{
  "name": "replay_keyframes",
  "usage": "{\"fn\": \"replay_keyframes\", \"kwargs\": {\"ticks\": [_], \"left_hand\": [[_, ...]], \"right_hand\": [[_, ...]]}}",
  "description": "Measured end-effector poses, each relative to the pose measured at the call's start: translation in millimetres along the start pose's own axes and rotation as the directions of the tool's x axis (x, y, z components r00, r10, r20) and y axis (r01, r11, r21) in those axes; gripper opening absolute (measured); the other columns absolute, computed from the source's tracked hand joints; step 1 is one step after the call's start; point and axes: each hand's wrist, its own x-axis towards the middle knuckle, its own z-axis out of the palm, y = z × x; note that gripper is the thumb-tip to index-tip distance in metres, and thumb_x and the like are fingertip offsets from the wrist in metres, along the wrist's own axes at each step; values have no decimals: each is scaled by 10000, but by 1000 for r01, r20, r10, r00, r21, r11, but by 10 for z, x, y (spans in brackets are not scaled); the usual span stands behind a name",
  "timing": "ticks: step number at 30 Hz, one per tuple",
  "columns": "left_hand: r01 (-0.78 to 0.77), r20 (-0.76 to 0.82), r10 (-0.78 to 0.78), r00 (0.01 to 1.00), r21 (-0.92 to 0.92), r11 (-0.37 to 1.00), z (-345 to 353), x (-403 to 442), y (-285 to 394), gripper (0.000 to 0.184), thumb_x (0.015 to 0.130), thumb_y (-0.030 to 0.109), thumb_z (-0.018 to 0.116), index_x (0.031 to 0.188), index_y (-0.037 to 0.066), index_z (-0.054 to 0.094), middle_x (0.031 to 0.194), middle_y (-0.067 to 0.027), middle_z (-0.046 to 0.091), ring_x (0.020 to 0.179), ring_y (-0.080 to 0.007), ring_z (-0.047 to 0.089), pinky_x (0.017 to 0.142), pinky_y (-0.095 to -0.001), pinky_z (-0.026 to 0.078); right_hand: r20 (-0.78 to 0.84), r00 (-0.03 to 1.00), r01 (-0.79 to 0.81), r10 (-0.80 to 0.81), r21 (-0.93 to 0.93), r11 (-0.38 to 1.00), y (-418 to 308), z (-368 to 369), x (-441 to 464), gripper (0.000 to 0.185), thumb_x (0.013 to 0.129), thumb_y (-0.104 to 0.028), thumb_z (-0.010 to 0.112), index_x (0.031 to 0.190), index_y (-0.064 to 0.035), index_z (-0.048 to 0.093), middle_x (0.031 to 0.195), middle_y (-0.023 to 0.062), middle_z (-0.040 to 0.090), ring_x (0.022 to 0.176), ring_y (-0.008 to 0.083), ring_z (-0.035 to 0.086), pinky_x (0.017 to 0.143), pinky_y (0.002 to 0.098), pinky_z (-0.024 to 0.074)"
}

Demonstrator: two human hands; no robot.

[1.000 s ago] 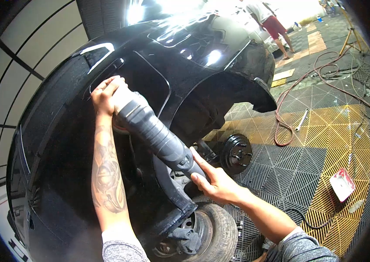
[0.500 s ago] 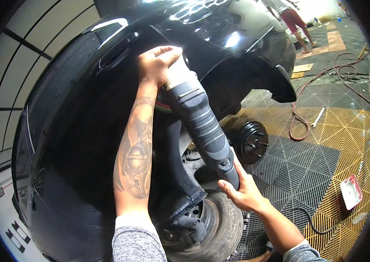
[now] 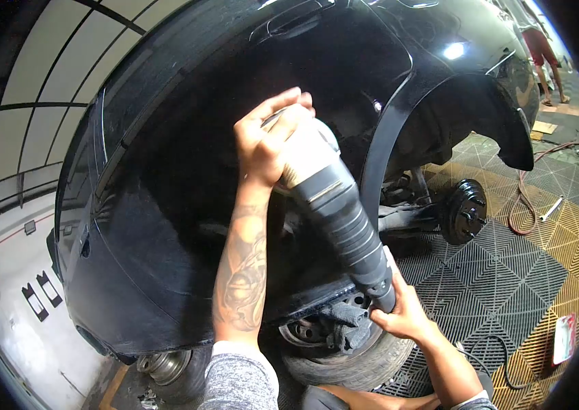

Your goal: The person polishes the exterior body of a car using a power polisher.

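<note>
L hand [image 3: 272, 140] holds head of power tool [image 3: 347, 222], R hand [image 3: 402, 311] grips its handle; tool's at side of black car [image 3: 187, 178]. Prob. mid-polish; next move likely needs steady pressure w/ both.

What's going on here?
Two-handed work with a power tool in front of the side of a black car. The left grip is over its pale upper end, the right grip on its dark lower end. Whether it touches the car is hidden. Below is a wheel with a gray cloth on it; the brake drum has no wheel fitted.
</note>
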Motion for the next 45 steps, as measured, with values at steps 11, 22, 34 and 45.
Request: {"fn": "replay_keyframes", "kwargs": {"ticks": [11, 22, 34, 45], "left_hand": [[-34, -177, 72, 982, 208, 978, -1020, -1063, 147, 326, 935, 116, 580, 1167, -106, 634, 1118, -238, 705, 992, -307, 714, 945, -410, 558], [6, -158, 16, 987, 136, 991, -438, -1261, 8, 302, 948, 148, 597, 1130, -88, 647, 1086, -220, 713, 969, -263, 709, 916, -382, 561], [10, 12, -12, 1000, 148, 989, 656, -104, -120, 326, 933, 121, 614, 1163, -107, 652, 1070, -222, 727, 925, -273, 727, 865, -363, 582], [13, -160, 10, 987, 138, 990, 327, -690, -44, 330, 887, 175, 635, 1084, -81, 702, 1001, -205, 747, 918, -278, 734, 891, -405, 575]], "right_hand": [[242, 970, -27, 30, -18, 999, 107, 544, -8, 1121, 716, -103, 690, 1640, -174, 59, 997, 291, 712, 826, 456, 709, 811, 465, 575], [32, 992, -119, 125, -153, 981, 420, 358, -437, 852, 682, -191, 773, 1482, -151, 484, 958, 240, 720, 888, 434, 700, 844, 471, 576], [-135, 980, -145, 146, 18, 989, 222, -368, -296, 495, 665, -112, 754, 1144, -39, 657, 972, 209, 735, 938, 359, 732, 857, 395, 554], [-8, 983, -182, 181, -52, 982, 399, -267, -319, 485, 667, -134, 745, 1134, -43, 655, 961, 238, 716, 948, 410, 702, 851, 431, 551]]}}
